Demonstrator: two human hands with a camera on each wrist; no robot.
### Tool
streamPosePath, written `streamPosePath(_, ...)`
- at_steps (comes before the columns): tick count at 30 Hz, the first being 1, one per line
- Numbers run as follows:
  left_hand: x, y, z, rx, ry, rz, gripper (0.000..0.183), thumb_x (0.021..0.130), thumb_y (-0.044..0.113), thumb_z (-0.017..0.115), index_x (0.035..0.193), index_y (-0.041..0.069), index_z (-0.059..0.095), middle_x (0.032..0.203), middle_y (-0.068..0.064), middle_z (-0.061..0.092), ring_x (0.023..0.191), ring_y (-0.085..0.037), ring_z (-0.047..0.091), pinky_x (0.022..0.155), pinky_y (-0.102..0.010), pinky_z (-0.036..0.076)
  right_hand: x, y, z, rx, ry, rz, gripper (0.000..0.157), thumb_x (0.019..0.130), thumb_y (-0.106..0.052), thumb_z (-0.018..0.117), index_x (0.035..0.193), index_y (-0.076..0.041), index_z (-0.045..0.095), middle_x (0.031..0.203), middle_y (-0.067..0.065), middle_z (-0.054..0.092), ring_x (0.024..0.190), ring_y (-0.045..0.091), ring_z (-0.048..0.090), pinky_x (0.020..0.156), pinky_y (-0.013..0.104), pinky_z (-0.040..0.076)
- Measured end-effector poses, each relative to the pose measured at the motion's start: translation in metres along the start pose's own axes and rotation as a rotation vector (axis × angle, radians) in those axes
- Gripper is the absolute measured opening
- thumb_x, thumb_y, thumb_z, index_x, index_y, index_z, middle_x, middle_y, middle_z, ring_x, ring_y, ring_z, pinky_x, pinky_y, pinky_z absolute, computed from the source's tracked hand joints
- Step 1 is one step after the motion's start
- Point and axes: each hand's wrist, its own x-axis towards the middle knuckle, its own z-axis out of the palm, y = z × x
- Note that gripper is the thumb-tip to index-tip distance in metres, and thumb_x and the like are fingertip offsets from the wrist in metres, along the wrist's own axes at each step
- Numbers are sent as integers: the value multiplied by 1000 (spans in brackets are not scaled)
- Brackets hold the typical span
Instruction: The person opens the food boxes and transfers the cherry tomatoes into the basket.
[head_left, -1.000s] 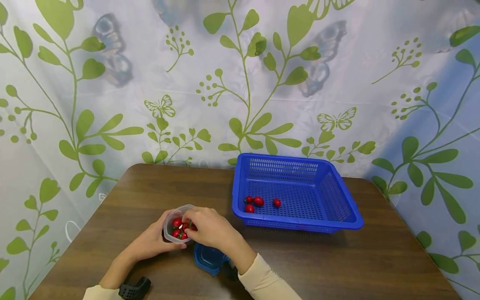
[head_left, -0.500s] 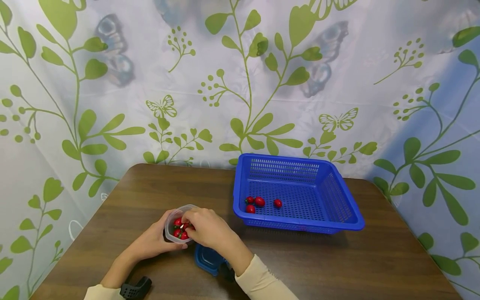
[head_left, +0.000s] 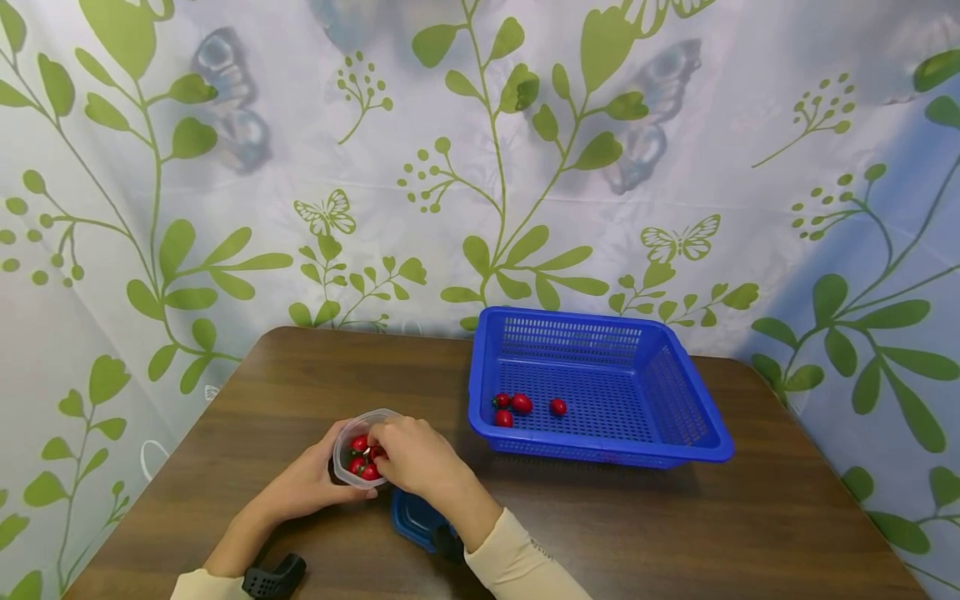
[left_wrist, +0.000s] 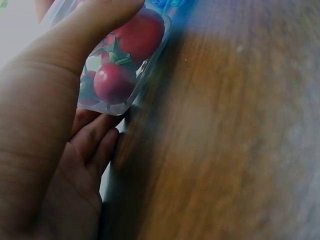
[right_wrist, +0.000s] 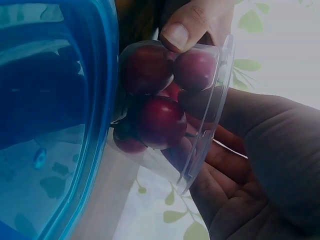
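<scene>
1. L hand (head_left: 311, 475): obs. gripping the clear cup (head_left: 378, 417) from 8 o'clock, thumb on the near wall, fingers round the far side. We rate the hold sound. Rec.: keep it firm but light; thin plastic would prob. flex if squeezed.

2. R hand (head_left: 412, 454): enters at approx. 3 o'clock over the rim, fingertips down inside among the tomatoes (right_wrist: 161, 122). Spread is narrow. We can't tell if a fruit is pinched; cup wall and fingers obscure it.

3. Cup: tilted, mouth turned up toward the head cam., held near the table's L side. We'd keep this tilt modest, mouth up, so contents don't roll out.

4. Tomatoes in cup: several, glossy, crowded; green stem (left_wrist: 120, 57) on at least one. Rec.: use finger pads, not nails; take or settle one fruit at a time, clear of neighbours' stems. Skins look smooth, so slippage is poss.

5. Blue plastic piece (head_left: 412, 517): at 5 o'clock from cup, partly under R forearm. Lid or tub, n/k. We advise keeping the R wrist clear of it.

6. Blue basket (head_left: 607, 408): approx. 2–3 o'clock from cup, well apart. Four loose tomatoes (head_left: 522, 404) inside, grouped toward its 8–9 o'clock side.

7. Table (head_left: 600, 517): brown wood-grain; leaf-print cloth (head_left: 360, 217) behind at 12 o'clock.
</scene>
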Motion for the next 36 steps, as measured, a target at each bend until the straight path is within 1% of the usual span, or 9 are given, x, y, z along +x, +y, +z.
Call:
streamPosePath(4,0,1,-1,-7,2,6,98,77,44,90,153,15,34,140,-6,59,116,-18,63,97,-28,53,1,0,1,2,-3,9,7,91,-17,78,97,-16,75,84,-7,69,67,5,52,61,16,48)
streamPosePath(11,0,1,-1,-7,2,13,97,77,44,91,152,16,35,138,-5,59,114,-15,62,97,-28,53,1,1,2,7,-5,21,8,91,-18,78,98,-18,76,88,-8,71,69,6,56,61,17,50)
streamPosePath(18,0,0,-1,-18,-4,19,96,78,42,90,152,17,35,138,-5,59,112,-13,63,95,-26,53,1,1,-1,27,35,-7,8,93,-15,76,99,-19,77,89,-8,73,68,4,57,60,14,48)
streamPosePath(22,0,1,-1,-15,-4,16,95,78,43,90,152,17,36,137,-4,59,113,-13,62,95,-27,53,1,2,-4,62,5,-12,8,92,-15,77,100,-17,77,89,-8,72,69,4,56,62,13,48)
streamPosePath(27,1,1,-1,-11,-5,9,96,77,43,91,152,18,36,138,-4,59,115,-17,62,97,-28,53,-1,4,-9,81,-43,18,9,90,-17,80,97,-15,76,86,-5,71,67,4,54,62,14,47)
streamPosePath(31,1,1,-1,-18,-11,6,96,78,43,90,152,19,35,139,-4,58,117,-18,62,97,-28,53,-2,4,-10,58,-37,24,10,90,-18,80,96,-12,76,84,-3,72,65,4,53,60,14,46)
streamPosePath(36,1,0,-1,-27,-16,11,95,78,43,90,152,20,35,140,-4,58,117,-17,61,98,-28,52,-3,3,-11,31,-40,29,7,91,-19,79,93,-13,77,79,-6,70,62,4,51,58,14,44)
